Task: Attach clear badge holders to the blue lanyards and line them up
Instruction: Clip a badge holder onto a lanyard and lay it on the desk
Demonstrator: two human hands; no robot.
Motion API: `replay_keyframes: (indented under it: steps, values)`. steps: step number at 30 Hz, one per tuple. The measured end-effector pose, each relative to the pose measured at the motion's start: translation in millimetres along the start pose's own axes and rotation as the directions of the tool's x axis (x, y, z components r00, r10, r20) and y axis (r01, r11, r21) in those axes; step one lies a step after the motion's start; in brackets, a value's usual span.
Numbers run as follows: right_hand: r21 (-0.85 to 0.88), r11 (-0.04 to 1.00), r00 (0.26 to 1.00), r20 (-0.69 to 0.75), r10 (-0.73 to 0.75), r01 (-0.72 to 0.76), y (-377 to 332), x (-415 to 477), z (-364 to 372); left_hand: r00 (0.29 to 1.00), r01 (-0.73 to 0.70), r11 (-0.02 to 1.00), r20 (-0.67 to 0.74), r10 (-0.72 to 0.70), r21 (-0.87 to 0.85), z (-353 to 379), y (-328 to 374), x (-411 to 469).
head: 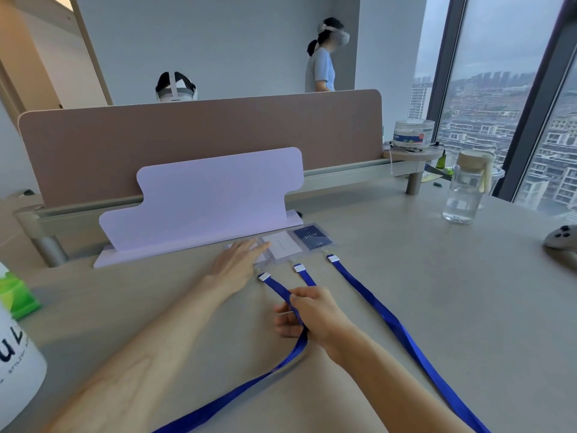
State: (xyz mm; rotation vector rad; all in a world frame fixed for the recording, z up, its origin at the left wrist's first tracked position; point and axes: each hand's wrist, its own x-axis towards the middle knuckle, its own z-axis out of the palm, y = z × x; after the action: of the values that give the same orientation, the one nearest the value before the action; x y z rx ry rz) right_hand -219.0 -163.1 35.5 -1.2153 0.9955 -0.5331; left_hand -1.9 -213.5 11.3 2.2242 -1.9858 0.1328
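Three clear badge holders lie side by side on the desk in front of a lilac stand. The right holder (313, 238) has a dark blue card and the middle holder (282, 246) a white card. My left hand (239, 260) lies flat with straight fingers on the left holder (260, 263), hiding most of it. Each holder is clipped to a blue lanyard. My right hand (307, 310) pinches the left lanyard (274, 285) a short way below its clip. The middle lanyard (307, 276) runs under my right hand. The right lanyard (390, 320) lies straight toward the near edge.
The lilac stand (206, 198) backs onto a brown desk divider (193, 132). A clear water bottle (466, 189) and a grey controller (562, 239) sit at the right. A white container (18, 354) and a green pack (17, 295) are at the left. Two people are behind the divider.
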Motion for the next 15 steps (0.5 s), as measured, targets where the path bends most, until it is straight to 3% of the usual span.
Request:
replay_keyframes:
  steps: [3, 10, 15]
  values:
    - [0.009, 1.0, 1.0, -0.007, 0.004, -0.004, 0, 0, 2, 0.991, 0.021, 0.993, -0.129, -0.035, -0.112, 11, -4, -6]
    - [0.015, 1.0, 1.0, -0.021, -0.02, 0.02, 0, -12, 5, 0.989, 0.037, 0.942, -0.122, -0.082, -0.334, 24, -9, -23]
    - [0.051, 0.996, 0.998, 0.003, -0.068, 0.067, 1, -35, 3, 0.985, 0.082, 0.923, -0.107, -0.132, -0.377, 20, -1, -27]
